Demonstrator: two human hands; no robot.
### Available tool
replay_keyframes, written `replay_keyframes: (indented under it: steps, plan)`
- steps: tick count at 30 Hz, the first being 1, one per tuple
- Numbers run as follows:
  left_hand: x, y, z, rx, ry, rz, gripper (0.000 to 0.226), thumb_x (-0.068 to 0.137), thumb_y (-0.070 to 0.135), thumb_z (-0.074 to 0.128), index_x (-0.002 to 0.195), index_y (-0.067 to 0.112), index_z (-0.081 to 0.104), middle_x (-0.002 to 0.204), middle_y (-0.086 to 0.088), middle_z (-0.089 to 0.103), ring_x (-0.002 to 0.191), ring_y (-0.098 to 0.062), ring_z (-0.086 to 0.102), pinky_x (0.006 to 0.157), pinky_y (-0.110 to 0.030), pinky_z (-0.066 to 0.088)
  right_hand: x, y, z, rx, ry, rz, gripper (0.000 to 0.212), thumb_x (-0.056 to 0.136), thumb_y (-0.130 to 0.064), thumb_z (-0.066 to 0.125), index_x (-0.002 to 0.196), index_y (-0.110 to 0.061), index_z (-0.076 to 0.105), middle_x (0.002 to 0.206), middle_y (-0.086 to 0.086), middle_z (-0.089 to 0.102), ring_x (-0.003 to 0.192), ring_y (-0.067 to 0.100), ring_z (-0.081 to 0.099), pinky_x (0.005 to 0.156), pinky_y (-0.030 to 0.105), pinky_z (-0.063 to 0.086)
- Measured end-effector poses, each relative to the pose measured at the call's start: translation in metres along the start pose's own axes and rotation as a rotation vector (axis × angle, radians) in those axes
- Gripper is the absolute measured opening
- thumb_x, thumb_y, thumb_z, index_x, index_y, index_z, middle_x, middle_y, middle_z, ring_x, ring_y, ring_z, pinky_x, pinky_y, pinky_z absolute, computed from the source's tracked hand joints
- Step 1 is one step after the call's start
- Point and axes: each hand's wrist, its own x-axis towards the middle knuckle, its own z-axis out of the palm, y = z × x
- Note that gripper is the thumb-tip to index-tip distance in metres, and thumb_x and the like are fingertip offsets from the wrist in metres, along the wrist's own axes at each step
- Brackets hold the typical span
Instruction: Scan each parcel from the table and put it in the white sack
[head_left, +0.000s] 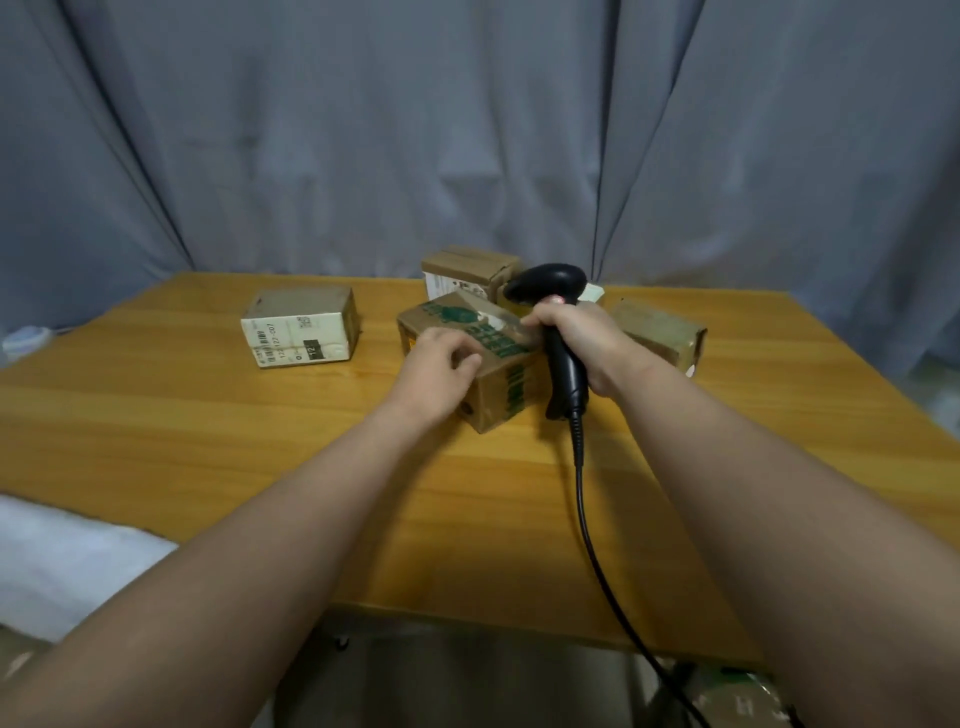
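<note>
Everything is placed from the green-printed parcel (488, 358), which sits on the counter (208, 441) a little behind its middle, turned corner-on to the viewer.

Far to its left and nearer the viewer, off the counter's front left edge, lies the white sack (62, 561); only a pale, blurred stretch of it shows. Left of the parcel and apart from it stands a white-labelled parcel (301, 332), barcode side facing forward.

The left hand (441, 371) lies on the near left part of the green-printed parcel's top. Its grip is closed on the box, fingers curled down against the top face and its edge.

Just behind the parcel, by the grey curtain (467, 130), stands a rear parcel (467, 273) with a white label on its front.

At the parcel's right side the right hand (576, 338) has its grip clamped round the handle of the black scanner (550, 312). The scanner's head is above the parcel's far right corner and points left, across its top. A black cable (587, 519) runs from the handle's foot toward the viewer, right of the parcel, and drops over the counter's front edge.

Further right, partly hidden behind the right wrist, is a brown parcel (660, 332), tilted and near the counter's right edge.
</note>
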Motion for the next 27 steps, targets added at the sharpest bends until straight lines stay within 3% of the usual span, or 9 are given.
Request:
replay_keyframes:
  steps: [2, 5, 9, 13, 16, 19, 23, 25, 27]
  plan:
    - [-0.017, 0.001, -0.004, -0.092, 0.15, -0.174, 0.03, 0.092, 0.022, 0.062, 0.12, 0.012, 0.056, 0.13, -0.008, 0.04, 0.118, -0.02, 0.048, 0.1, -0.019, 0.032, -0.014, 0.004, 0.001, -0.008, 0.005, 0.008, 0.017, 0.086, -0.02, 0.064, 0.1, -0.011, 0.06, 0.085, 0.004, 0.062, 0.073, 0.016, 0.06, 0.058, 0.026, 0.043]
    - [-0.045, 0.003, -0.007, -0.272, 0.13, -0.397, 0.054, 0.09, 0.031, 0.064, 0.135, 0.009, 0.043, 0.134, -0.01, 0.046, 0.119, -0.025, 0.051, 0.102, -0.034, 0.042, -0.043, 0.012, 0.002, -0.031, 0.01, 0.025, 0.03, 0.083, -0.024, 0.068, 0.108, -0.009, 0.059, 0.101, 0.01, 0.063, 0.086, 0.023, 0.06, 0.07, 0.031, 0.047]
    - [-0.087, 0.01, -0.013, -0.365, 0.109, -0.433, 0.037, 0.097, 0.036, 0.052, 0.122, 0.01, 0.053, 0.114, -0.009, 0.064, 0.104, -0.025, 0.06, 0.093, -0.041, 0.05, -0.094, 0.031, 0.003, 0.011, 0.076, 0.001, 0.011, 0.086, -0.019, 0.067, 0.093, -0.014, 0.061, 0.097, 0.009, 0.066, 0.096, 0.026, 0.062, 0.088, 0.037, 0.049]
    - [-0.141, 0.019, -0.021, -0.528, 0.21, -0.488, 0.023, 0.096, 0.034, 0.055, 0.102, 0.014, 0.046, 0.094, -0.004, 0.059, 0.088, -0.019, 0.056, 0.066, -0.031, 0.045, -0.144, 0.057, 0.009, 0.187, 0.072, 0.014, 0.012, 0.088, -0.009, 0.064, 0.1, -0.007, 0.066, 0.088, 0.009, 0.072, 0.089, 0.023, 0.069, 0.086, 0.035, 0.056]
    - [-0.18, 0.025, -0.028, -0.645, 0.217, -0.52, 0.023, 0.096, 0.035, 0.054, 0.102, 0.015, 0.045, 0.086, -0.002, 0.059, 0.076, -0.015, 0.055, 0.055, -0.027, 0.037, -0.18, 0.079, 0.022, 0.26, 0.107, -0.03, 0.011, 0.087, -0.005, 0.065, 0.098, -0.006, 0.065, 0.086, 0.012, 0.069, 0.082, 0.022, 0.069, 0.078, 0.032, 0.058]
    - [-0.207, 0.024, -0.038, -0.734, 0.132, -0.609, 0.026, 0.097, 0.042, 0.05, 0.111, 0.021, 0.045, 0.096, -0.001, 0.058, 0.079, -0.012, 0.055, 0.059, -0.028, 0.041, -0.204, 0.092, 0.04, 0.249, 0.176, -0.116, 0.012, 0.086, -0.005, 0.067, 0.094, -0.013, 0.065, 0.082, 0.006, 0.066, 0.077, 0.017, 0.066, 0.07, 0.029, 0.056]
    - [-0.223, 0.019, -0.051, -0.829, 0.103, -0.815, 0.037, 0.09, 0.052, 0.053, 0.117, 0.029, 0.042, 0.109, -0.003, 0.056, 0.102, -0.027, 0.055, 0.085, -0.046, 0.05, -0.22, 0.095, 0.06, 0.242, 0.157, -0.122, 0.027, 0.086, -0.008, 0.068, 0.112, -0.009, 0.062, 0.089, 0.01, 0.069, 0.073, 0.015, 0.066, 0.064, 0.024, 0.054]
    - [-0.229, 0.021, -0.059, -0.979, 0.082, -0.872, 0.044, 0.088, 0.049, 0.059, 0.122, 0.026, 0.042, 0.106, -0.007, 0.058, 0.096, -0.031, 0.061, 0.08, -0.049, 0.054, -0.223, 0.094, 0.066, 0.253, 0.144, -0.119, 0.031, 0.087, -0.009, 0.067, 0.117, -0.009, 0.06, 0.095, 0.011, 0.071, 0.076, 0.017, 0.067, 0.064, 0.025, 0.055]
    - [-0.234, 0.021, -0.061, -1.043, 0.126, -0.827, 0.047, 0.086, 0.043, 0.065, 0.121, 0.023, 0.041, 0.105, -0.008, 0.06, 0.088, -0.027, 0.063, 0.073, -0.043, 0.056, -0.226, 0.093, 0.067, 0.253, 0.135, -0.127, 0.031, 0.087, -0.011, 0.067, 0.118, -0.01, 0.06, 0.096, 0.01, 0.071, 0.079, 0.018, 0.067, 0.064, 0.025, 0.054]
